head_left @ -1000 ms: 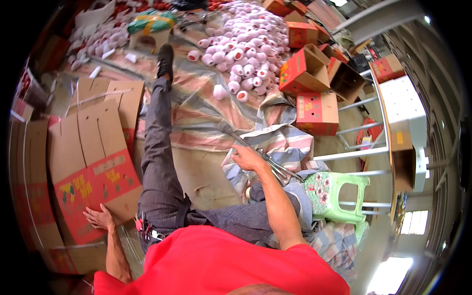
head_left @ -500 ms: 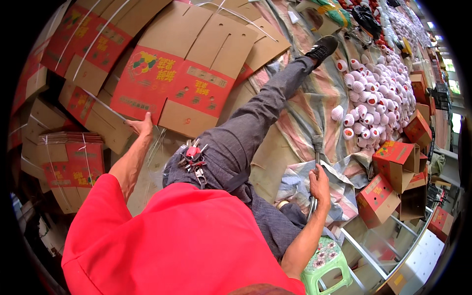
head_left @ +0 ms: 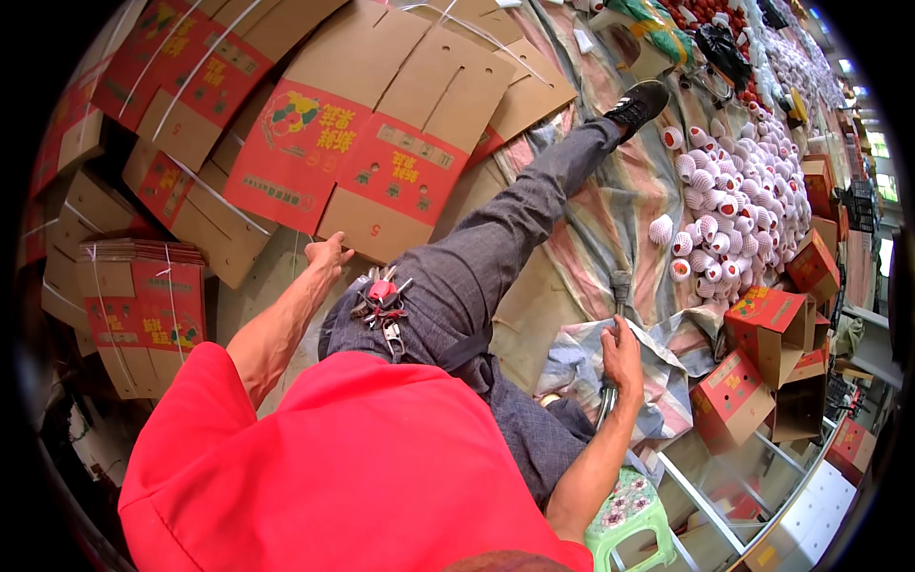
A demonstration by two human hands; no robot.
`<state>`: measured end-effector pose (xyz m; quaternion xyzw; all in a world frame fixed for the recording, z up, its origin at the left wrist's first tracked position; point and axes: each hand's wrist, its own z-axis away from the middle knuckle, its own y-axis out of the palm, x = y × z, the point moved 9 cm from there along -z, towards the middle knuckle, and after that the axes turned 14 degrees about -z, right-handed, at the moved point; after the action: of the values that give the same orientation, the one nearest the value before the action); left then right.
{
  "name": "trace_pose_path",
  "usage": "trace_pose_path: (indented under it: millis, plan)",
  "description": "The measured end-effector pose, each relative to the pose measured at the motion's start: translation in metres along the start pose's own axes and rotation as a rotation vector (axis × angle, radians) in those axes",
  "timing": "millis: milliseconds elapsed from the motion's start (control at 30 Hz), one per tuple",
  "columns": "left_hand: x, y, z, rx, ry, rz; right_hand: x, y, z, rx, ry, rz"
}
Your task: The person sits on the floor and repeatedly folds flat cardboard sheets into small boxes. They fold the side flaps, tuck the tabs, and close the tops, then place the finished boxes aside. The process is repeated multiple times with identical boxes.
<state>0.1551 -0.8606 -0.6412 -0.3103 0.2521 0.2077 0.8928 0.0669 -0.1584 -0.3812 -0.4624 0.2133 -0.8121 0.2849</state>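
My left hand (head_left: 327, 252) is at the near edge of a large flattened carton (head_left: 348, 157), its fingers closed on the cardboard. The carton is red and brown and lies over other flat cartons in front of me. Off to the right, my right hand (head_left: 621, 360) is closed round a slim metal tool (head_left: 620, 291) with a grey ribbed end. Metal rods of that tool show below the hand; its exact kind is not clear. Under the tool lies a crumpled striped sheet (head_left: 572, 351). A bunch of keys (head_left: 383, 291) hangs at my waist.
Tied bundles of flat cartons (head_left: 152, 305) stand at left. Many fruits in white foam nets (head_left: 724, 205) lie on a striped tarp (head_left: 610, 224) at right. Open red boxes (head_left: 732, 396), a green stool (head_left: 631, 520) and a metal frame (head_left: 701, 496) are nearer. My leg stretches across the middle.
My left hand has slid rightward along the carton's near edge, from its corner to the brown flap. My right hand keeps its hold on the tool. The view has shifted slightly.
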Motion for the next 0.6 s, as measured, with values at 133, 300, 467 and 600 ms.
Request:
trace_pose_path:
  millis: [133,300,467,600]
  plan:
    - [0.004,0.014,0.01,0.064,-0.092,-0.006,0.002,-0.001,-0.003,0.011,0.035,-0.058]
    - [0.0,0.038,0.049,0.057,-0.225,-0.046,-0.004,-0.004,-0.004,-0.009,0.006,-0.007]
    - [0.026,0.046,0.01,0.275,0.03,0.017,-0.005,0.0,-0.003,0.01,0.023,-0.025]
    - [-0.05,0.067,0.054,0.163,0.031,-0.031,-0.012,0.009,-0.006,0.023,0.041,-0.011]
